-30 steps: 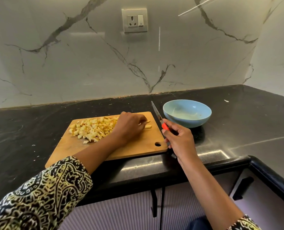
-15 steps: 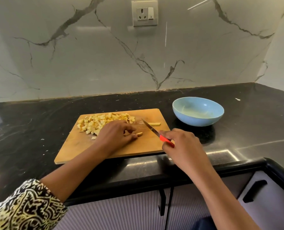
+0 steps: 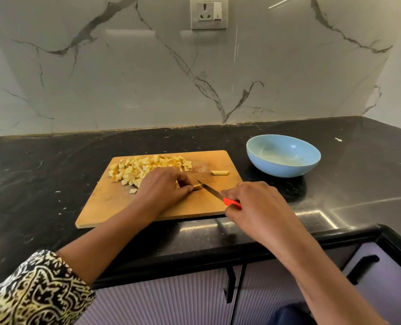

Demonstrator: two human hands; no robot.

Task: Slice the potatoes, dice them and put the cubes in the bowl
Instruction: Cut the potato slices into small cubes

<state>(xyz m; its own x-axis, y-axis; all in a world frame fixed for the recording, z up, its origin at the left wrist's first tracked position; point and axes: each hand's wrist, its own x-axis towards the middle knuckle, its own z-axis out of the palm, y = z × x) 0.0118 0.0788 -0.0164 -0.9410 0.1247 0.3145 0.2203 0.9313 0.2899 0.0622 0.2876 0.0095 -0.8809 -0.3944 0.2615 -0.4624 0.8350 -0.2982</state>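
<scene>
A wooden cutting board (image 3: 115,207) lies on the black counter with a pile of pale yellow potato cubes (image 3: 145,168) at its far left. My left hand (image 3: 164,188) holds down a potato strip (image 3: 197,186) near the board's middle, fingers curled on it. My right hand (image 3: 260,207) grips a knife with a red handle (image 3: 231,202); its blade (image 3: 210,190) points left and its tip touches that strip. Another potato strip (image 3: 220,172) lies alone at the board's far right. The light blue bowl (image 3: 283,168) stands right of the board with no cubes in it.
A marble backsplash with a wall socket (image 3: 208,14) rises behind the black counter (image 3: 42,165). Small scraps dot the counter left of the board. Below the front edge are ribbed cabinet doors (image 3: 171,301) with black handles.
My left hand drew a potato strip back from the board's far side toward the middle. My right hand lowered the knife from upright near the bowl until its tip met the strip.
</scene>
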